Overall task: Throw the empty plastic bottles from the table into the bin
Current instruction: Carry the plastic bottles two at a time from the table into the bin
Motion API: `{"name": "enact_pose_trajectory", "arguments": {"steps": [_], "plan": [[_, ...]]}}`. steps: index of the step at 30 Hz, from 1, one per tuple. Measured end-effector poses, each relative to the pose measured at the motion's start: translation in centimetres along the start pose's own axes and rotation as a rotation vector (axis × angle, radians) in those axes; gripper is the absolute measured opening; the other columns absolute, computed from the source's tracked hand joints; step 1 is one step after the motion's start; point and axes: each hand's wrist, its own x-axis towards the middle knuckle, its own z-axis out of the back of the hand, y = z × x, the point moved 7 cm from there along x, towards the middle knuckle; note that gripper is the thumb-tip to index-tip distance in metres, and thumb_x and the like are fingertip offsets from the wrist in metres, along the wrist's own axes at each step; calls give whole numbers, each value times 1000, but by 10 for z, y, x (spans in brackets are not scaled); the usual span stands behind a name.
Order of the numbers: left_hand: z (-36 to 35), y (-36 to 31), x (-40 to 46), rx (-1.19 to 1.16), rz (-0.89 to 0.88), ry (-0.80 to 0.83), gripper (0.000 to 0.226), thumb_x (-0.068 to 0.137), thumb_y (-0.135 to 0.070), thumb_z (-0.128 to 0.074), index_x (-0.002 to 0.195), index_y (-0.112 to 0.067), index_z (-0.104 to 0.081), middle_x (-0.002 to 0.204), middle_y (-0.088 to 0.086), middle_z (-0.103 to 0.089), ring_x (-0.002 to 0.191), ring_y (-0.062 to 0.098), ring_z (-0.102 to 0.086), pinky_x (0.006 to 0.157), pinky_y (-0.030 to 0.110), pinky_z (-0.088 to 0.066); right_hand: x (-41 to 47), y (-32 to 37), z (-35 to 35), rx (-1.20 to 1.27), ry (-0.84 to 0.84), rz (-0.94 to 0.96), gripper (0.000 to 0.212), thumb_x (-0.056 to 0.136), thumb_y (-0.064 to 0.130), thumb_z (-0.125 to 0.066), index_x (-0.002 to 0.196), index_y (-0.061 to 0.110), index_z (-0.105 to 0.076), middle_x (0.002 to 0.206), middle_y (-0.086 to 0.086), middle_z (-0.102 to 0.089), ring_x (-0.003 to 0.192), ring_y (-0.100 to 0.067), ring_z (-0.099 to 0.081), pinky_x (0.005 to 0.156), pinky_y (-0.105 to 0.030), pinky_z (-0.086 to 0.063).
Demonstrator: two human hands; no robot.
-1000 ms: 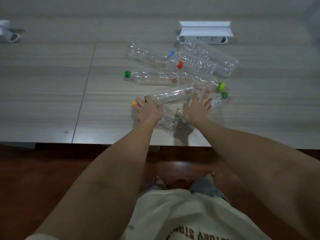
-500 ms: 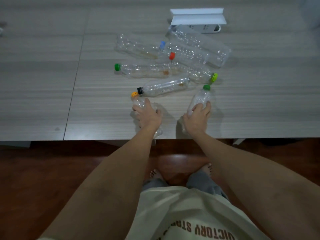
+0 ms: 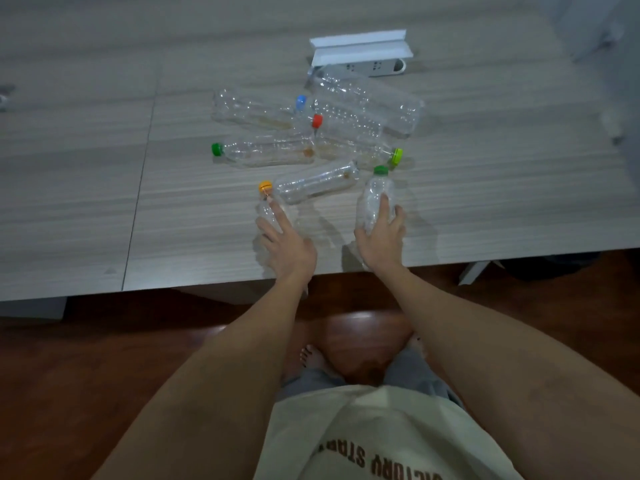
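Plastic bottles, both hands gripping

Both forearms bare, no sleeves reaching the elbows, no watch or rings visible on left hand or right hand. Cream/off-white T-shirt with dark brown block lettering, seen upside down and partly cut off by the frame edge. Grey-blue trousers below the shirt hem, feet bare with dark-looking toenails.
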Motion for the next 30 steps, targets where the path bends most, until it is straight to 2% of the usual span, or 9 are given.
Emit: {"name": "enact_pose_trajectory", "arguments": {"steps": [5, 10, 16, 22, 30], "plan": [[-1, -45, -29, 9, -73, -78, 97, 91, -24, -59, 157, -23, 11, 160, 21, 2, 130, 39, -33, 99, 48, -42, 2, -9, 32, 33, 15, 82, 84, 91, 30, -61, 158, 26, -11, 158, -20, -10, 132, -46, -32, 105, -55, -37], [-31, -112, -64, -78, -167, -49, 96, 89, -21, -58, 157, -26, 10, 160, 18, 3, 130, 39, -31, 90, 48, -44, 17, -40, 84, -7, 42, 187, 83, 89, 29, -62, 158, 18, -15, 155, -24, -16, 129, -48, -35, 108, -53, -33], [-84, -188, -107, -127, -230, -1, 95, 86, -21, -56, 156, -27, 8, 157, 17, -2, 128, 43, -32, 96, 52, -44, 44, -109, 162, -29, 27, 172, 87, 89, 31, -64, 158, 18, -12, 154, -24, -17, 131, -47, -33, 111, -54, -32], [-127, -253, -140, -165, -304, 84, 91, 88, -18, -57, 157, -23, 2, 155, 16, -4, 128, 41, -31, 95, 49, -42, 67, -166, 228, -75, 17, 154, 87, 93, 32, -61, 159, 19, -7, 156, -23, -12, 132, -45, -33, 109, -51, -35], [-175, -339, -152, -190, -379, 122, 87, 90, -15, -55, 157, -19, -1, 154, 17, -4, 128, 40, -29, 98, 47, -39, 106, -226, 283, -62, -26, 96, 85, 93, 32, -61, 158, 19, -8, 157, -22, -12, 132, -45, -34, 108, -52, -36]]}}
